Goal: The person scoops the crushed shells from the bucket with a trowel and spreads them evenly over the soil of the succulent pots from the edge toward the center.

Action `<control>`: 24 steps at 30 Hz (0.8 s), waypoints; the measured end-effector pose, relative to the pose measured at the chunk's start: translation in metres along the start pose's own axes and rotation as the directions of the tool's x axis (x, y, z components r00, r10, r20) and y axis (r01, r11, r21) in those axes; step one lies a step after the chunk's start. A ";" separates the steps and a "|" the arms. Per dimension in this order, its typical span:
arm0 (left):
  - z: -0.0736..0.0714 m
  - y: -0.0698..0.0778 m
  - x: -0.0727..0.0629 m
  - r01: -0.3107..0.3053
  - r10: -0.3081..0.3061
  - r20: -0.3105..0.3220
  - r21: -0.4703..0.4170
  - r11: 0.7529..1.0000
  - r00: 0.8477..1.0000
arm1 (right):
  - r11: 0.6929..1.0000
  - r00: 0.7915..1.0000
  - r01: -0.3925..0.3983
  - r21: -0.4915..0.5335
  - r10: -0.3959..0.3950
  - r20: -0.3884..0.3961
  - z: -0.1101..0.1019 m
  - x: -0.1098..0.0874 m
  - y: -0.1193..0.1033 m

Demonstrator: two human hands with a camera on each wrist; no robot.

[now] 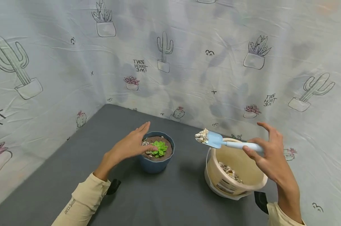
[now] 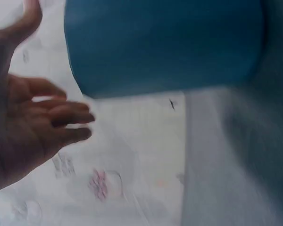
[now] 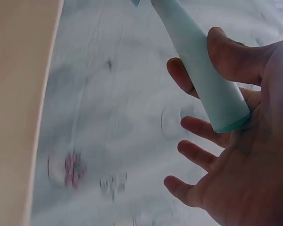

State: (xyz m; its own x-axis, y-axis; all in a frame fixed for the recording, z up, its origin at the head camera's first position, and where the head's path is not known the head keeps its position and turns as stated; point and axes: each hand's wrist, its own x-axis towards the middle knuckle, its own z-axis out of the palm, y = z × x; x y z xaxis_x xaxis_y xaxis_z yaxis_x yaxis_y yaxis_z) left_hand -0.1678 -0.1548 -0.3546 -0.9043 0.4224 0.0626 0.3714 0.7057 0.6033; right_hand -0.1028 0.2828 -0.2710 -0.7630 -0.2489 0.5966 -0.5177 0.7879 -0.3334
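Note:
My right hand pinches the pale handle of a small blue trowel between thumb and fingers. Its other fingers are spread off the handle in the right wrist view. Small pebbles lie on the blade, which is held at the left rim of a cream bucket. My left hand, fingers extended, hovers at the left side of a blue flowerpot. Its thumb is over or against a green succulent in brown soil; contact cannot be told. Some pebbles lie beside the plant.
More pebbles lie in the bottom of the bucket. Pot and bucket stand apart on a dark grey tabletop. Behind and at the sides hangs a pale curtain printed with cactus drawings.

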 end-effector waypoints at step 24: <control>0.014 -0.005 -0.015 0.153 -0.153 0.031 -0.020 0.988 0.988 | 0.984 0.955 0.112 -0.141 -0.067 0.290 0.124 0.079 -0.083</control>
State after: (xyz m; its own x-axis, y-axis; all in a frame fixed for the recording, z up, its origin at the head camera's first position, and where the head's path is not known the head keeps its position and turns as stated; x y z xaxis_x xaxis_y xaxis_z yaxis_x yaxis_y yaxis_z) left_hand -0.1529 -0.1566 -0.3701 -0.9433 0.3272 -0.0551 0.2240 0.7505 0.6218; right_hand -0.1682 0.1275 -0.2864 -0.8061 -0.4536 0.3800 -0.5399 0.8266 -0.1586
